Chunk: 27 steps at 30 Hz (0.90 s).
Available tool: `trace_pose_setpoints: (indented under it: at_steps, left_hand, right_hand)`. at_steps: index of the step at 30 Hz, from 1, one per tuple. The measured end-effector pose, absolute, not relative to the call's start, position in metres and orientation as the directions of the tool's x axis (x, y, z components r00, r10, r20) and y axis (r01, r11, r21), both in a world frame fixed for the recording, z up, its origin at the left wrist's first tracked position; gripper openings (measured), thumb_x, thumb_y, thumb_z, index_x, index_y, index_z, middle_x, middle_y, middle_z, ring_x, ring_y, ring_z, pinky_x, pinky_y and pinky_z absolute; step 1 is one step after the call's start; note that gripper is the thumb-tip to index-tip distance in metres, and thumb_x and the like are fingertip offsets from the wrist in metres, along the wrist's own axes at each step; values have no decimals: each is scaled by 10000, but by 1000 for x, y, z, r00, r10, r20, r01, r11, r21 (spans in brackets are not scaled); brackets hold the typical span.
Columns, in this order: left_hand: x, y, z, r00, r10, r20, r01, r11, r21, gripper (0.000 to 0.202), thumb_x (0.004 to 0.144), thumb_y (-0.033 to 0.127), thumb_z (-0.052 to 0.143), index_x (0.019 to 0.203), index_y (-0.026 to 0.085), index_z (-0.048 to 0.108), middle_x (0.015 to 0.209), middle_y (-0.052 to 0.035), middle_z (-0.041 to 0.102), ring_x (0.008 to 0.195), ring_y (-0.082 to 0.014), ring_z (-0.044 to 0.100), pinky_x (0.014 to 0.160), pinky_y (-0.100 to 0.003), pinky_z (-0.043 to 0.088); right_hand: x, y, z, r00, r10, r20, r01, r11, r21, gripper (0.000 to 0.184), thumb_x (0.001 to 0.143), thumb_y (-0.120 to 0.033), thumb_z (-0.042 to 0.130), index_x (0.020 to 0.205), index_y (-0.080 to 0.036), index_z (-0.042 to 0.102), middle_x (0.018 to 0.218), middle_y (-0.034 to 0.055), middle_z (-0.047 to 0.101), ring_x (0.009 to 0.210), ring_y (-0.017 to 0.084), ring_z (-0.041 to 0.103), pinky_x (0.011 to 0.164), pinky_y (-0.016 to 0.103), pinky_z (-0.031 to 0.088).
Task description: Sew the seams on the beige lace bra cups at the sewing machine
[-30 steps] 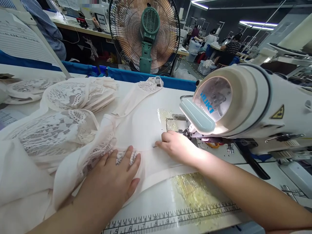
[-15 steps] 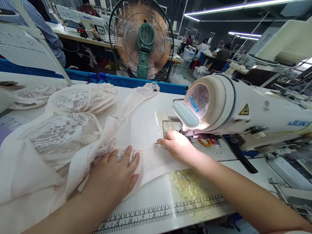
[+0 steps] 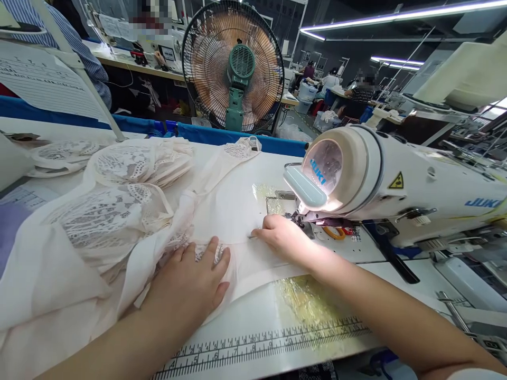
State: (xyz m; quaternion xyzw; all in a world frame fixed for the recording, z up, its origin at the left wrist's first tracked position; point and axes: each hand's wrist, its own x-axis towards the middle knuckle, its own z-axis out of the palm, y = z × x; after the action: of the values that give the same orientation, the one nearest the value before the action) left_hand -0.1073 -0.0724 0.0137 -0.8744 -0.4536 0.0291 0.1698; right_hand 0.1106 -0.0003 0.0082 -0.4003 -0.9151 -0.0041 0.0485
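Observation:
My left hand (image 3: 194, 279) lies flat with fingers spread on a pale pink garment piece (image 3: 253, 269), a bit of lace showing between the fingers. Close to the needle area of the white sewing machine (image 3: 348, 169), my right hand (image 3: 283, 237) is closed in a pinch over the same cloth. A thin metal tip (image 3: 252, 236) pokes out from its fingertips; the rest of that tool is hidden in the hand, so its kind is unclear. Pale pink lace bra pieces (image 3: 114, 211) are heaped to the left of my left hand.
Orange-handled scissors (image 3: 335, 232) lie under the machine arm. A printed ruler (image 3: 253, 348) runs along the table's front edge, by yellowed tape (image 3: 304, 301). Behind the blue table edging (image 3: 245, 138) stands a large fan (image 3: 235, 68). Other people sit at machines farther back.
My right hand with the metal tip has shifted very slightly left and down relative to the machine. My left hand stays flat on the cloth. The whole view has moved a little.

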Motion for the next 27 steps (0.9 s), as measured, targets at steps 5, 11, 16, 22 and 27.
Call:
trace_pose_setpoints:
  at_steps: [5, 11, 16, 22, 27]
  left_hand:
    - [-108, -71, 11, 604, 787, 128, 774, -541, -329, 382, 821, 247, 517, 1174, 186, 649, 1237, -158, 616, 941, -392, 643, 759, -478, 498]
    - [-108, -72, 12, 604, 786, 133, 777, -543, -319, 388, 820, 237, 514, 1180, 176, 645, 1235, -163, 617, 943, -399, 639, 761, -491, 491]
    - [-107, -72, 12, 582, 806, 104, 794, -537, -286, 401, 829, 238, 504, 1209, 194, 625, 1266, -163, 594, 977, -402, 625, 768, -498, 484]
    - [-109, -70, 8, 611, 778, 145, 770, -542, -337, 390, 828, 237, 487, 1179, 181, 647, 1236, -159, 617, 943, -399, 637, 738, -486, 498]
    - [-110, -70, 9, 624, 766, 154, 761, -550, -344, 385, 828, 241, 486, 1169, 180, 654, 1224, -155, 626, 932, -392, 644, 742, -478, 502]
  right_hand:
    - [107, 1, 9, -691, 713, 119, 714, 699, -40, 332, 853, -88, 451, 1084, -188, 667, 736, 45, 504, 648, 178, 397, 552, 277, 293]
    - [107, 2, 6, -704, 706, 80, 708, 706, -1, 355, 848, -78, 459, 1103, -207, 669, 735, 42, 504, 640, 172, 379, 539, 270, 269]
    - [111, 2, 6, -705, 702, 101, 705, 709, -9, 309, 854, -96, 475, 1074, -185, 673, 705, 31, 477, 622, 164, 357, 529, 269, 252]
    - [114, 2, 8, -735, 675, 67, 678, 734, 41, 294, 870, -105, 472, 1073, -185, 669, 708, 36, 500, 621, 168, 373, 530, 274, 251]
    - [121, 4, 10, -756, 650, 75, 654, 748, 116, 245, 892, -119, 461, 975, -165, 687, 692, 38, 497, 622, 164, 369, 539, 280, 234]
